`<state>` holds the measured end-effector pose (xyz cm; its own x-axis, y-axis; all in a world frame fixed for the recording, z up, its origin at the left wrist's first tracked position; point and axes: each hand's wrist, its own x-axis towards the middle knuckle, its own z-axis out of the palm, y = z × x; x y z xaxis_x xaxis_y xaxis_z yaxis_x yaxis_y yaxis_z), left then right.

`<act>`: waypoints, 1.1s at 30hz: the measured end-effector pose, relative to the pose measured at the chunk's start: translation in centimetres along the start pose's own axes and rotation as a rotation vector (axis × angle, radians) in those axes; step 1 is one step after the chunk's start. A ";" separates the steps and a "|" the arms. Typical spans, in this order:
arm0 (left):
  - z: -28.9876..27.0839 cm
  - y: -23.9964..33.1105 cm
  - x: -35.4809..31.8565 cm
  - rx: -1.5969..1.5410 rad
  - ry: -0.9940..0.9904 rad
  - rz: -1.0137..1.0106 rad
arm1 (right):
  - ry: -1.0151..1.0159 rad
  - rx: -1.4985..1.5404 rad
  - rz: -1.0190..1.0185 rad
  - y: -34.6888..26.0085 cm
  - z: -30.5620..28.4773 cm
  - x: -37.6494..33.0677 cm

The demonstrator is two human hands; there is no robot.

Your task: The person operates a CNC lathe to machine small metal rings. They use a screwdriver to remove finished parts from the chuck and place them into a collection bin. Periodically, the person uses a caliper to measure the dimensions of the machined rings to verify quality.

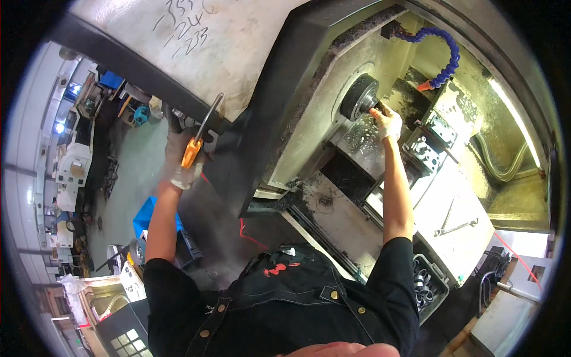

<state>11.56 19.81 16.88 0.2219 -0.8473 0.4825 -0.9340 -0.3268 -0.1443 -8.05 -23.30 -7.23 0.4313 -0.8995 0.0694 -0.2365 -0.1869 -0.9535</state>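
My left hand (pixel 185 156), in a pale glove, is closed around an orange air blow gun (pixel 191 152) whose bent metal nozzle points up and away, beside the machine's pale panel. Inside the open lathe, my right hand (pixel 389 124) reaches to the front of a dark round chuck (pixel 358 98). Its glove leaves fingertips bare, and they are drawn together at the chuck's face. A small dark piece seems to sit between them, too hidden to name.
Right of the chuck stands a tool holder block (pixel 423 152) with protruding tools. A blue segmented coolant hose (pixel 452 56) arches above. Wrenches (pixel 455 227) lie on a light surface, near a basket (pixel 439 291) of metal parts. A blue bin (pixel 144 217) stands at lower left.
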 end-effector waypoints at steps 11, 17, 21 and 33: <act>1.8 0.7 -2.2 -0.374 0.202 -0.030 | -0.326 -0.188 -0.020 -3.9 -0.7 -5.5; -0.1 4.9 -1.2 -0.447 0.160 -0.157 | -0.847 0.406 0.161 -8.9 4.9 -24.2; -1.0 5.2 -0.8 -0.381 0.219 -0.105 | -0.875 0.462 0.081 -10.4 10.2 -30.8; -4.3 2.4 -6.5 -0.802 0.175 -0.223 | -0.603 0.475 0.222 -11.2 12.4 -37.1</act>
<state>6.64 26.31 17.15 0.4392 -0.6997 0.5635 -0.8043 -0.0267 0.5937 -10.61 17.10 -2.72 0.8461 -0.5024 -0.1779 -0.0342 0.2819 -0.9588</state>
